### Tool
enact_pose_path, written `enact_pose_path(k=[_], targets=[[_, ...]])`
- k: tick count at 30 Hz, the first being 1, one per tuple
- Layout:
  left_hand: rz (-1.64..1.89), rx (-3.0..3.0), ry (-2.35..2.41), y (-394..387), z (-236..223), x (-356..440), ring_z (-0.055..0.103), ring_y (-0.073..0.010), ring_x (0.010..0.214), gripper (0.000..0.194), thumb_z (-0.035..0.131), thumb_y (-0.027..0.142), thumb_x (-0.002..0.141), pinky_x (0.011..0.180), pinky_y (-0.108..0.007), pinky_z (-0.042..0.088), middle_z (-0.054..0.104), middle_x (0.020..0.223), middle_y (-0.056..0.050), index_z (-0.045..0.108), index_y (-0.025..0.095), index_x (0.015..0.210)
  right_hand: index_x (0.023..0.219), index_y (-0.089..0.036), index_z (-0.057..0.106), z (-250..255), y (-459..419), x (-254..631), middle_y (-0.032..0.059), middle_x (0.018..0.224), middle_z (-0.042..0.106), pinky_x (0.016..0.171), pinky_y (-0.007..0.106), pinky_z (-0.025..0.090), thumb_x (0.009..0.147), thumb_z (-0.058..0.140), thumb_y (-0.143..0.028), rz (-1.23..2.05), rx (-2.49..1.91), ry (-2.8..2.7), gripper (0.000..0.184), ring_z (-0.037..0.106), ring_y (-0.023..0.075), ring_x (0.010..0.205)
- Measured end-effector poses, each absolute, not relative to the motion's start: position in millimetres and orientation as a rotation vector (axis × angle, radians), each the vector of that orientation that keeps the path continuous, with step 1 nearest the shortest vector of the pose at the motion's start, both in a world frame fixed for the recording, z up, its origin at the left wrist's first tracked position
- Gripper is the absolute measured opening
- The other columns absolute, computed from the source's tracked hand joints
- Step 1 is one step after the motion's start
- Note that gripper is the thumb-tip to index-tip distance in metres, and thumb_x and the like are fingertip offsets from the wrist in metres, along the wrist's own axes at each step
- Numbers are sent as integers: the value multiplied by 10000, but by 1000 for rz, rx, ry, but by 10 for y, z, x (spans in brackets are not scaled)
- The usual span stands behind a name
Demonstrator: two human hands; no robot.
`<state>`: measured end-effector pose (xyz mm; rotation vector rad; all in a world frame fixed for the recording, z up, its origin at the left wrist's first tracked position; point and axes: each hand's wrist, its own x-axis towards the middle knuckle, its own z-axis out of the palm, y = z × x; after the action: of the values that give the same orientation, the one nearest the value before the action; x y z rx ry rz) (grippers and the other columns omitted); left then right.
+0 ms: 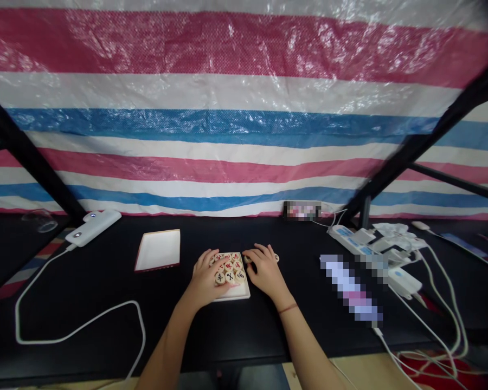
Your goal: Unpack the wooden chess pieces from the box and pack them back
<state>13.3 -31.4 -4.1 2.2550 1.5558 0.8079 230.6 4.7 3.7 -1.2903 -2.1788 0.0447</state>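
Observation:
An open white box tray (pixel 239 294) lies on the black table, holding rows of round Chinese chess pieces (pixel 229 267). Red characters mark the farther rows, black ones the nearest row. My left hand (pixel 205 279) rests over the tray's left side. Its fingers are apart and touch the pieces, while the thumb reaches across the bare near part. Just right of the tray, my right hand (pixel 266 268) is closed, a chess piece (pixel 248 259) between thumb and forefinger. Another chess piece (pixel 276 258) shows beyond its outer fingers. My hands hide some pieces.
A box lid (pixel 159 250), white inside, lies left of the tray. A white charger (pixel 92 227) with a looping cable is at far left. On the right are a blurred-out phone-like object (pixel 350 287), a power strip (pixel 358 241) and cables. Striped sheeting (pixel 211 162) hangs behind.

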Motion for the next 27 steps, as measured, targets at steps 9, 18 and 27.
enact_pose_path(k=[9, 18, 27], targets=[[1098, 2359, 1533, -283, 195, -30, 530, -254, 1191, 416, 665, 332, 831, 1025, -441, 407, 611, 1250, -62, 592, 287, 1238, 1025, -230, 671, 391, -52, 1964, 85, 969, 689, 888, 432, 497, 807, 640, -248, 336, -1064, -1887, 221, 578, 256, 1002], [1126, 2363, 1399, -410, 185, -156, 618, -197, 1026, 254, 545, 279, 909, 914, -358, 500, 664, 1095, -59, 611, 237, 1150, 991, -232, 681, 236, -184, 1693, 69, 898, 688, 827, 398, 511, 809, 690, -331, 516, -920, -1875, 208, 592, 241, 940], [926, 2361, 1286, -651, 321, -234, 578, -193, 964, 152, 570, 138, 784, 878, -354, 468, 643, 958, -35, 608, 221, 906, 967, -209, 668, 208, -105, 1964, 81, 943, 651, 805, 372, 515, 830, 635, -287, 544, -1018, -1654, 162, 606, 221, 900]])
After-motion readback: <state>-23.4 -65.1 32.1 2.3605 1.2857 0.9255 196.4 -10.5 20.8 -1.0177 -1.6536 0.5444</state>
